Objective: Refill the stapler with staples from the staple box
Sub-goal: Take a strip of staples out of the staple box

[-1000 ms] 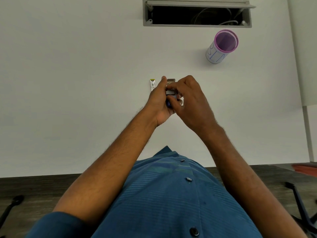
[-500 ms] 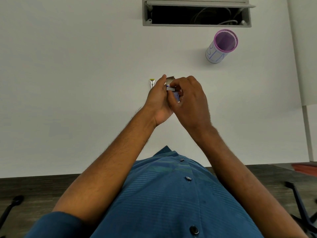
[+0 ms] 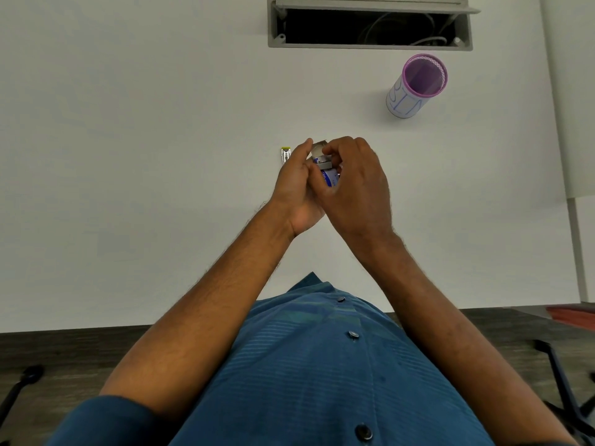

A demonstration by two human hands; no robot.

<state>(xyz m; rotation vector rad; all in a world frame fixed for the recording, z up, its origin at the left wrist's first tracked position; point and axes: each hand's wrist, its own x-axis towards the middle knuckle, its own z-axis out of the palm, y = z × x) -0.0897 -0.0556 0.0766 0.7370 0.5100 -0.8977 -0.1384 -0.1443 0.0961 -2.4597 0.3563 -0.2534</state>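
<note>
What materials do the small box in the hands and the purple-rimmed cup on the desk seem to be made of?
Staple box: probably thin card, printed blue and white, with an open, dull grey flap at its top. Purple-rimmed cup: the rim looks like fine mesh, metal or plastic, I cannot tell; white paper with blue handwriting seems wrapped around its side.

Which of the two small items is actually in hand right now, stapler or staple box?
The blue staple box, held between the left hand and right hand. The stapler lies on the table beside them.
</note>
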